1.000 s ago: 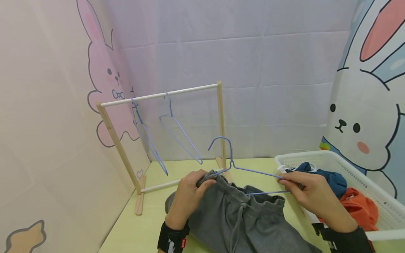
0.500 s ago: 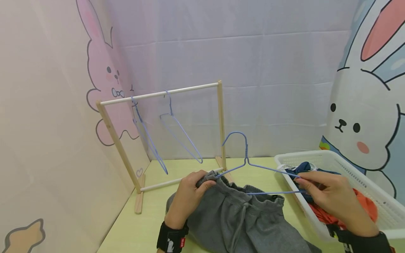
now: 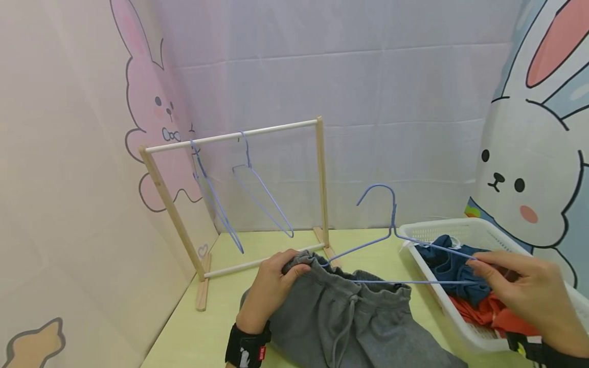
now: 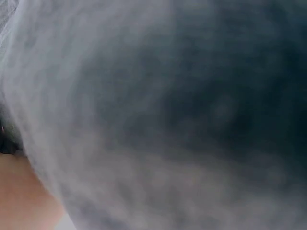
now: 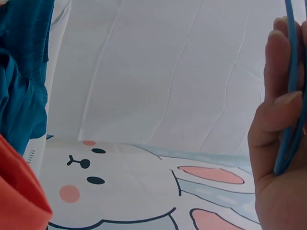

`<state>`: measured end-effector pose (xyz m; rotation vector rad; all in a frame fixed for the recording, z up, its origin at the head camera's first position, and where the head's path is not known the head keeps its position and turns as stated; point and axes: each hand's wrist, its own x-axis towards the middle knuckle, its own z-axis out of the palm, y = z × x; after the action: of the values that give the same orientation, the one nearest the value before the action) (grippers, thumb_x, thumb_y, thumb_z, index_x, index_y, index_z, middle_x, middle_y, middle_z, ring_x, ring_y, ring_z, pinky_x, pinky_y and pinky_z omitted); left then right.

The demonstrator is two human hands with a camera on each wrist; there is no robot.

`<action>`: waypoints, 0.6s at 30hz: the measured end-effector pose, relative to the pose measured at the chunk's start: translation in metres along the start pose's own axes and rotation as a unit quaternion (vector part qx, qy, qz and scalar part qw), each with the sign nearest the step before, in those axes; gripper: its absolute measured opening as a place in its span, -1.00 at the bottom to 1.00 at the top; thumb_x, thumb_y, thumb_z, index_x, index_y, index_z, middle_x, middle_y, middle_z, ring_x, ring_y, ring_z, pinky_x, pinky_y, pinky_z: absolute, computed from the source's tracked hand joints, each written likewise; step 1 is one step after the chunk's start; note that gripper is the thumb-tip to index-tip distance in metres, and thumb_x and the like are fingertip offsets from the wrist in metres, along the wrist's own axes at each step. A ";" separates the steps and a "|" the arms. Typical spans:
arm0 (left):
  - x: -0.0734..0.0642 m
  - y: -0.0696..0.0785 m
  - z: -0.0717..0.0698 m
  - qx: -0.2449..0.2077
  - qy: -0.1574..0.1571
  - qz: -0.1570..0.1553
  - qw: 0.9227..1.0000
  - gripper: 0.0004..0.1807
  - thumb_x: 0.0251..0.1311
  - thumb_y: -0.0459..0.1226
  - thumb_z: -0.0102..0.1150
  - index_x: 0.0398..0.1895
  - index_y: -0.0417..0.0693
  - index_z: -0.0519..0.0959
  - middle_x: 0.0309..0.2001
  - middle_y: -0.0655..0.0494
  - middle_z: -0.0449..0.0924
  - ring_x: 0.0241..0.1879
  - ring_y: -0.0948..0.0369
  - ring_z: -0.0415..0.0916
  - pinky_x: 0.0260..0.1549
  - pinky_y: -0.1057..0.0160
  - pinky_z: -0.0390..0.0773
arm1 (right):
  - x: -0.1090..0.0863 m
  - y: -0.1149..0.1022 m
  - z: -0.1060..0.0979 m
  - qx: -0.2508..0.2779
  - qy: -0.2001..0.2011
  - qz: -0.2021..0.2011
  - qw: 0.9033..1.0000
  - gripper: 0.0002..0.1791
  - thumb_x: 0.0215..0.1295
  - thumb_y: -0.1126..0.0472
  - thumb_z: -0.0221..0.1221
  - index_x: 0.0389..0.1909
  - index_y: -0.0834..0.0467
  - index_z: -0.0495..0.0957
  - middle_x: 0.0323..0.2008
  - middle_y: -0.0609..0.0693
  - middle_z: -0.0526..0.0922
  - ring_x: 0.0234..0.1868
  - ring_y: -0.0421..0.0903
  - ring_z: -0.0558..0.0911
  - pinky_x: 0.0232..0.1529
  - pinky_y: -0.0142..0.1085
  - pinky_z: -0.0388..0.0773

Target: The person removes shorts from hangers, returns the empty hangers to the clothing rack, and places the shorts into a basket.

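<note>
Grey drawstring shorts or trousers (image 3: pixel 322 312) lie at the front of the table, waistband facing up. My left hand (image 3: pixel 271 289) pinches the left part of the waistband between thumb and fingers. A blue wire hanger (image 3: pixel 363 248) stands with its hook up; its left end reaches into the waist opening. My right hand (image 3: pixel 524 289) holds the hanger's right end, over the white basket. In the right wrist view, that hanger end (image 5: pixel 288 143) lies between the thumb and fingers. Grey cloth (image 4: pixel 144 96) fills most of the left wrist view.
A wooden rack (image 3: pixel 320 179) with a white top rail stands at the back left, with blue hangers (image 3: pixel 269 199) on it. At the right, a white plastic basket (image 3: pixel 453 327) holds dark blue cloth (image 3: pixel 455 271) and orange cloth (image 3: pixel 488 312).
My right hand has moved right with the hanger, drawing more of it out of the waistband. My left hand keeps nearly the same place on the grey garment.
</note>
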<state>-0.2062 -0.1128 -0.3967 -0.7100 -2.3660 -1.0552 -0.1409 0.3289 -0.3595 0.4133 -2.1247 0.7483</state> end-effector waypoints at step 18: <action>-0.004 -0.002 0.000 -0.001 -0.001 0.002 1.000 -0.92 0.36 0.00 0.26 -0.15 0.36 0.61 -0.39 0.48 0.47 -0.47 0.41 0.43 -0.40 0.33 0.49 | -0.010 0.011 -0.021 -0.070 0.039 0.096 0.992 -0.94 0.23 0.47 0.36 -0.30 0.41 0.73 -0.55 -0.64 0.35 -0.53 -0.50 0.27 -0.63 -0.49 0.18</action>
<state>-0.2050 -0.1149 -0.4004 -0.7173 -2.3648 -1.0569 -0.1276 0.3506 -0.3616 0.1041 -2.1466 0.7054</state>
